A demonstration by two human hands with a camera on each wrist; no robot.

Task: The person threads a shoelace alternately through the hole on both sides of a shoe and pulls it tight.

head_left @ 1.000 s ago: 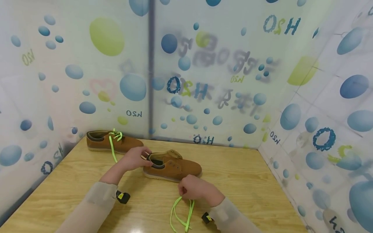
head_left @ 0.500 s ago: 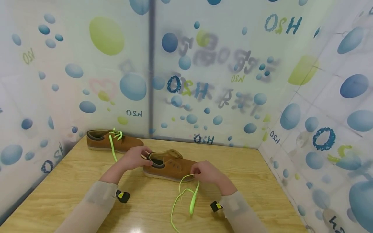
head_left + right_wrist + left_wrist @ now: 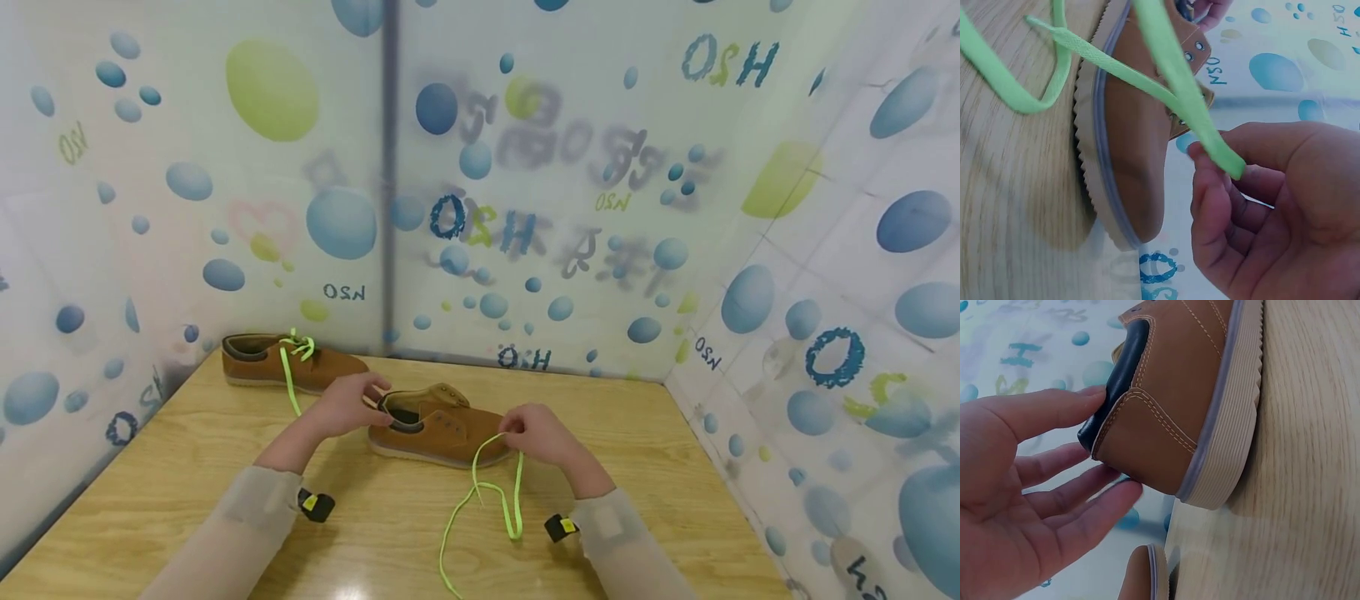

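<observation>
A brown leather shoe [image 3: 442, 437] stands on the wooden table, its eyelets bare of lace and its toe to the right. My left hand [image 3: 347, 407] holds it at the heel; in the left wrist view the thumb lies on the dark padded collar [image 3: 1125, 378], with the fingers behind the heel. Over by the toe, my right hand [image 3: 542, 435] pinches a bright green shoelace [image 3: 1175, 69] between thumb and fingers. One lace end hangs free near the sole, while a loop and the long tail drop toward the table.
A matching brown shoe [image 3: 255, 367] stands at the back left, with a green lace tied in its top eyelets [image 3: 303, 344] and one end hanging down. Behind the wooden table [image 3: 637, 467] rises a wall covering [image 3: 570, 250] printed with blue and green bubbles.
My right hand has lifted the green lace and moved up and to the right, from in front of the shoe to its toe. The left hand stays at the heel.
</observation>
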